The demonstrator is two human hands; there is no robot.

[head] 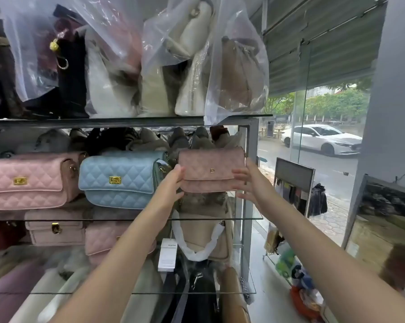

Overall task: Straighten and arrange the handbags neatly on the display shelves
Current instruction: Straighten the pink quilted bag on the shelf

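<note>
Dusty-pink handbag (210, 171): left hand (173, 183) grasps edge; right hand (245, 180) fingers (238, 177) straight, touching side.

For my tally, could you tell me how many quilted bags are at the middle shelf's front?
3: pink bag at left, blue bag centre, dusty-pink bag at right, between left hand and right hand; others may hide behind.

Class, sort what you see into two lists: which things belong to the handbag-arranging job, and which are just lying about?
Job in hand: held bag, left hand, right hand, blue bag, pink bag, glass shelf.

Lying about: white car, dark garment, floor clutter.
</note>
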